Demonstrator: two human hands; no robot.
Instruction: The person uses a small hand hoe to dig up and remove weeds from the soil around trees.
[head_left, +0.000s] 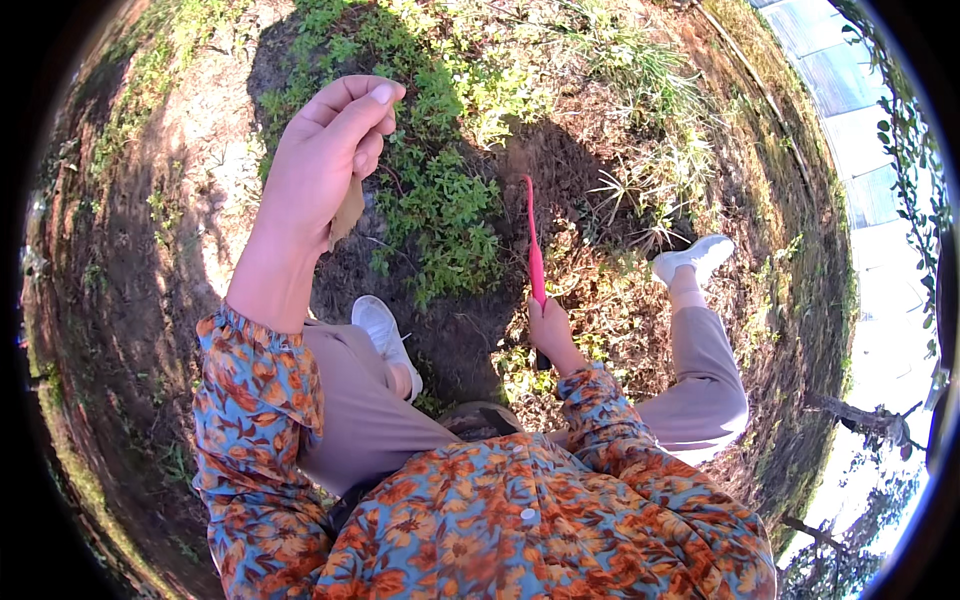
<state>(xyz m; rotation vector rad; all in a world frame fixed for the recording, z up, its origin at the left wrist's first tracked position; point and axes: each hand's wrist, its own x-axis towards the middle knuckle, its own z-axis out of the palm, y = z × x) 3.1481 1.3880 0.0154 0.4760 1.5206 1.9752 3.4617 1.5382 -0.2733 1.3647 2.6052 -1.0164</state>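
My left hand (334, 146) is raised high, its fingers curled and the thumb tip against the index finger. A tan, leaf-like piece (347, 214) hangs below the palm; its upper end goes behind the curled fingers. My right hand (553, 330) grips a pink-handled hand tool (535, 262) with a dark butt end. The tool's slim neck points away from me and bends left at its far end, above dark soil, where its head is hard to make out. Low leafy green plants (450, 217) grow between the two hands.
My white shoes (379, 330) stand wide apart on the ground. Tufts of narrow-bladed grass (652, 90) and dry litter (600, 300) lie to the right. A thin stick or pipe (757, 82) runs along the right side, with pale paving (877, 202) beyond it.
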